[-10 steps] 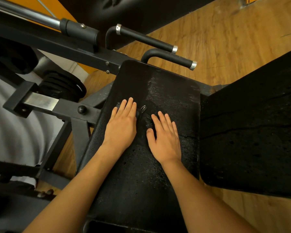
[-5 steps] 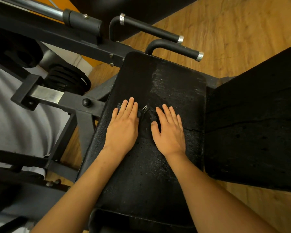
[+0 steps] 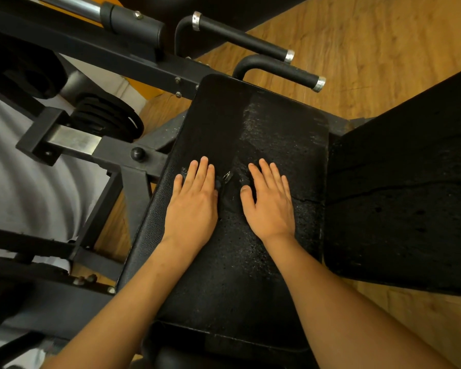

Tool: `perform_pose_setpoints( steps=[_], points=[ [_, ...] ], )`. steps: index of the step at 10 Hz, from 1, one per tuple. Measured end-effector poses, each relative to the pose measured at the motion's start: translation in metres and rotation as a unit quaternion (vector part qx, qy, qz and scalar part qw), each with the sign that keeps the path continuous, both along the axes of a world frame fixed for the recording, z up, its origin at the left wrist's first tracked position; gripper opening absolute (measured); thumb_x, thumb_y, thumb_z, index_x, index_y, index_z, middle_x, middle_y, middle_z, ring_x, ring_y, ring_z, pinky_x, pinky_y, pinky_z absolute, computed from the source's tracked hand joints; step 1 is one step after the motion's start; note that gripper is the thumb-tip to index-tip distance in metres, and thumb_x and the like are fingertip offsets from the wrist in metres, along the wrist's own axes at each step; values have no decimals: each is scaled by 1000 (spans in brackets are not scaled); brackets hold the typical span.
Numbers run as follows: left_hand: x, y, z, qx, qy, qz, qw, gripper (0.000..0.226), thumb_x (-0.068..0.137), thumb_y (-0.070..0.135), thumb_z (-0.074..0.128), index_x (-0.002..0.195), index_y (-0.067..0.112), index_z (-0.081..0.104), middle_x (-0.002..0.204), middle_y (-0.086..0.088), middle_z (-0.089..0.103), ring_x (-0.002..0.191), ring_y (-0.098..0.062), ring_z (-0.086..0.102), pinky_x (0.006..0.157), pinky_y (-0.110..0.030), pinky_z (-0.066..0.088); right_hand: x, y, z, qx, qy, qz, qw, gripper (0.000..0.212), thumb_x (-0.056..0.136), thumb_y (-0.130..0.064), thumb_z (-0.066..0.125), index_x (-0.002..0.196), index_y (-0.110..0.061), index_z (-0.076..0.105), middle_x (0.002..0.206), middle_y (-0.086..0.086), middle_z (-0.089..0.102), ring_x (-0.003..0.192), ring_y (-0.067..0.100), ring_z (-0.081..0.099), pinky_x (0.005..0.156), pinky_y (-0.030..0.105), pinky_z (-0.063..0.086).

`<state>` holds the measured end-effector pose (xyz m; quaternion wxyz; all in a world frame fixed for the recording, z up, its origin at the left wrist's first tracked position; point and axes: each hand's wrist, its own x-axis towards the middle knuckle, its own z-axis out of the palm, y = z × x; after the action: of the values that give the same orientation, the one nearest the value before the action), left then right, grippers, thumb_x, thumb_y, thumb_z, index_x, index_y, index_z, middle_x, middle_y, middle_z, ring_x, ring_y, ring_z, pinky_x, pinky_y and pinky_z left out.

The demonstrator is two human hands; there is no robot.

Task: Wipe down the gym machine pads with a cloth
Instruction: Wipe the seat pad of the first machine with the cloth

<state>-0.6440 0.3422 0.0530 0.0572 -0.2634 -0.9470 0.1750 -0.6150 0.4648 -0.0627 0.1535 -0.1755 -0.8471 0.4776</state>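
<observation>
A worn black seat pad of the gym machine fills the middle of the view, its surface cracked and flaking. A dark cloth lies crumpled on it, mostly hidden under my hands and hard to tell from the pad. My left hand presses flat on the cloth's left part with straight fingers. My right hand lies flat on its right part, thumb on the folds between the hands.
A second cracked black pad stands to the right. Two black handles with chrome ends jut out beyond the seat. The black steel frame and stacked weight plates are at the left. Wooden floor lies beyond.
Both hands stay flat on the cloth and have slid slightly back toward me on the pad; the view has shifted, showing more of the pad's far end.
</observation>
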Motion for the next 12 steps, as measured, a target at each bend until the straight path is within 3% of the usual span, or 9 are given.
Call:
perform_pose_setpoints(
  steps=[3,5,6,7,10,12],
  points=[
    [38,-38,-3,-7,-6,-6,1000,60,107,32,22,161,14,3,169,-4,-6,155,-21,-11,123,-40,-3,0,-1,-2,-5,8,-2,1000,56,107,-43,32,161,-30,27,171,-7,14,158,11,-1,129,41,2],
    [65,-64,-7,-47,32,-12,998,60,104,31,25,159,9,22,168,-11,16,154,-29,16,120,-46,19,0,-1,-1,-1,-3,1,1000,56,107,-44,31,161,-31,26,171,-7,13,158,11,-1,129,41,2],
    [78,-77,-9,-54,47,-16,997,61,103,32,27,159,9,26,167,-10,20,154,-29,18,121,-46,20,0,0,-2,-2,-3,3,1000,56,107,-45,31,162,-31,25,171,-8,12,158,11,-2,129,40,1],
    [90,-90,-8,-58,49,-12,997,61,103,35,28,160,11,23,168,-8,18,157,-23,6,124,-41,8,0,0,-2,-5,-5,2,1000,56,107,-45,31,162,-31,25,171,-8,12,158,11,-2,129,40,2],
    [79,-75,-1,-61,24,-7,998,59,104,33,26,159,12,28,167,-5,20,154,-25,18,123,-45,16,-1,-1,-2,0,-4,-5,1000,56,107,-44,32,161,-29,28,171,-6,15,158,13,1,129,40,3],
    [23,-24,4,-33,-11,0,999,60,106,33,21,162,16,7,169,0,-7,153,-16,-14,121,-39,-9,1,-3,-3,0,4,1,1000,57,106,-45,30,161,-30,27,170,-7,15,158,11,0,129,39,1]
  ],
)
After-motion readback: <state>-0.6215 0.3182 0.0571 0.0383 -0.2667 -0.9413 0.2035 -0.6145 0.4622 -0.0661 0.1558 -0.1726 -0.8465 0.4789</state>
